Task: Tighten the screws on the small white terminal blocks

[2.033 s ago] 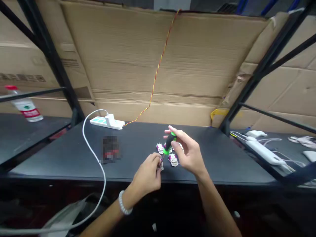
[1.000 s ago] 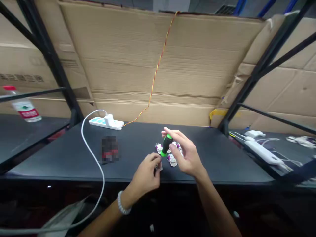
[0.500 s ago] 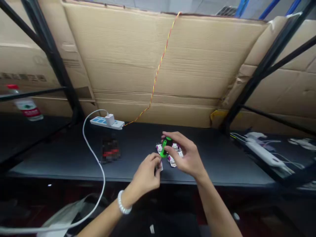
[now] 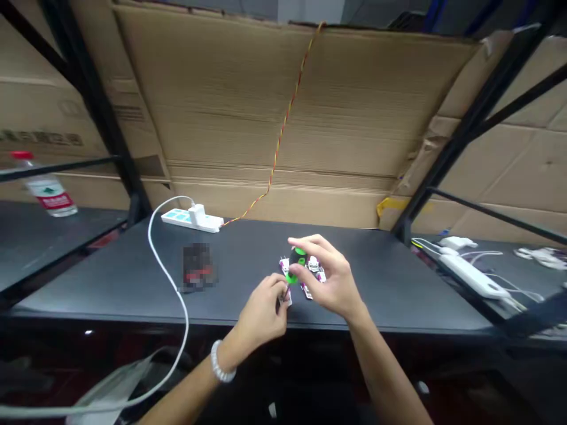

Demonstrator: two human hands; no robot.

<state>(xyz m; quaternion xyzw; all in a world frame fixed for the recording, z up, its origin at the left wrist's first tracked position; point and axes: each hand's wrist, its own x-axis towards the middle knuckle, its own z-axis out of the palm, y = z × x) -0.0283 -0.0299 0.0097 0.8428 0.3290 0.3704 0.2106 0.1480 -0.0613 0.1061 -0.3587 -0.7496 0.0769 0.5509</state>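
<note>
My right hand (image 4: 325, 274) is closed round the black and green handle of a screwdriver (image 4: 297, 257). Its tip points down toward my left hand (image 4: 264, 307). Between the left thumb and fingers is a small white part (image 4: 289, 297), mostly covered by the fingers. The screwdriver's tip meets or nearly meets this part; I cannot tell which. Several small white and purple parts (image 4: 313, 264) lie on the black tabletop (image 4: 248, 254) just behind and beneath my right hand, partly hidden by it.
A white power strip (image 4: 177, 216) with a plugged-in adapter and white cable (image 4: 166, 274) lies at the back left. A blurred dark red-and-black object (image 4: 197, 267) sits nearer. Cardboard (image 4: 221, 106) walls the back. Another strip (image 4: 473, 276) is right, a bottle (image 4: 52, 192) left.
The screwdriver handle has turned and tilted slightly in my right hand, whose fingers have shifted a little to the left. My left hand has stayed nearly still. The cardboard and background look darker.
</note>
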